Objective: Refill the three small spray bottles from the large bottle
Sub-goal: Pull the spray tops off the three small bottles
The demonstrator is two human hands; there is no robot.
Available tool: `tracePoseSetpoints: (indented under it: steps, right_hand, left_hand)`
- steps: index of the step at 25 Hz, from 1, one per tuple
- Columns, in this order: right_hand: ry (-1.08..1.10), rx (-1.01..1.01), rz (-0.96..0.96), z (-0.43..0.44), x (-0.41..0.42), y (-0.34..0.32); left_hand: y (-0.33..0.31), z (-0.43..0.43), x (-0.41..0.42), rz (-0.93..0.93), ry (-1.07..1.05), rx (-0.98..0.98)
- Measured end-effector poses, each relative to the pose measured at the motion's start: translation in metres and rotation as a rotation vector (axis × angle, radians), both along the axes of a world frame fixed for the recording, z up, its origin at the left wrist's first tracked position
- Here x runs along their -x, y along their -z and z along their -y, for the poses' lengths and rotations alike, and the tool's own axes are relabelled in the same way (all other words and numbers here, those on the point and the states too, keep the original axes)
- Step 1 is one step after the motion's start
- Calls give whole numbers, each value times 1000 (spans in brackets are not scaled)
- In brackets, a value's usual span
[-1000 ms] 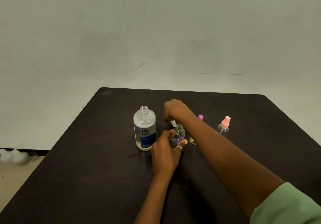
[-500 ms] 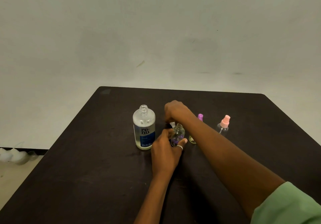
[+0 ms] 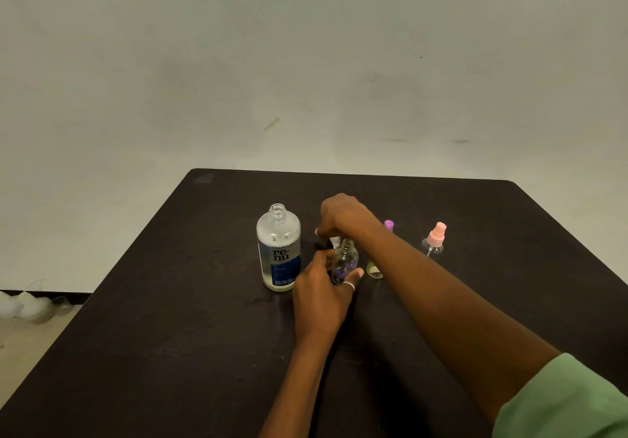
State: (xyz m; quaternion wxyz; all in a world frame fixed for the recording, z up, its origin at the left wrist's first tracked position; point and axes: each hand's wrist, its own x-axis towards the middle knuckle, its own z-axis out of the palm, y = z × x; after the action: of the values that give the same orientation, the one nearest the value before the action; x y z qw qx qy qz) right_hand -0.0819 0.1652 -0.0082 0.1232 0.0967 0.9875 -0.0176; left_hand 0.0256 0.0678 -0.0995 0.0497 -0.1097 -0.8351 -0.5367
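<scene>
The large clear bottle [image 3: 278, 247] with a blue label stands uncapped left of centre on the dark table [image 3: 170, 335]. My left hand [image 3: 321, 296] grips a small clear spray bottle [image 3: 345, 261] with purple marks, its neck open. Just behind it my right hand [image 3: 343, 215] holds a white spray top [image 3: 334, 242] with its fingers pointing down, beside the neck. A second small bottle [image 3: 373, 269] with a purple cap is partly hidden behind my right forearm. The third small bottle [image 3: 433, 242], with a pink spray top, stands to the right.
The table's far edge meets a plain pale wall [image 3: 306, 81]. Off the left edge, floor and some pale clutter [image 3: 27, 305] show below. My right forearm crosses the table's right front.
Almost nothing has changed. My right hand with the white spray top has edged slightly to the left of the small bottle's neck; my left hand keeps its hold.
</scene>
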Motion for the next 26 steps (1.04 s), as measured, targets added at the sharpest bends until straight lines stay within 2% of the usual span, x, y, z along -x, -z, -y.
tracePoseSetpoints:
  steps: [10, 21, 26]
  right_hand:
    - [-80, -15, -337, 0, -58, -82]
    - [-45, -40, -400, -32, -105, -111]
    - [-43, -99, -319, -41, -110, -90]
  left_hand:
    - [-3, -1, -3, -27, 0, -23]
    - [-6, 0, -6, -14, 14, -8]
    - [-7, 0, -8, 20, 10, -15]
